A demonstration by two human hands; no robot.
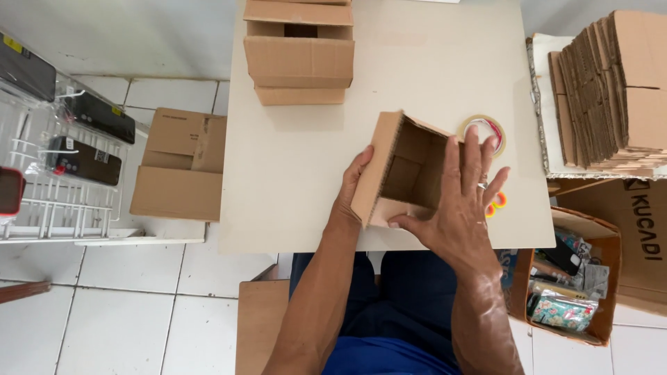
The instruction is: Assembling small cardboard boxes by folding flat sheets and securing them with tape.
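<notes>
**Reader:** What are you holding, and where is it?

**Me:** A small brown corrugated cardboard box (403,170), tipped on its side so its open mouth faces my right. It sits above the near edge of the pale square table (313,153). My left hand (351,191) grips the closed left wall, fingers behind, thumb in front. My right hand (462,201) is spread flat, fingers apart, pressed against the open side, with its thumb on the lower flap.

**Reader:** What lies close by?

**Me:** Just beyond my right fingertips, a roll of clear packing tape (484,132) lies flat on the table. Farther back stand folded brown cardboard boxes (299,52). Off the table's right edge, a stack of flattened brown cardboard sheets (611,87) rests above an open orange-brown carton of small packets (570,285). On the left, a white wire rack (59,180) holds dark phones.
</notes>
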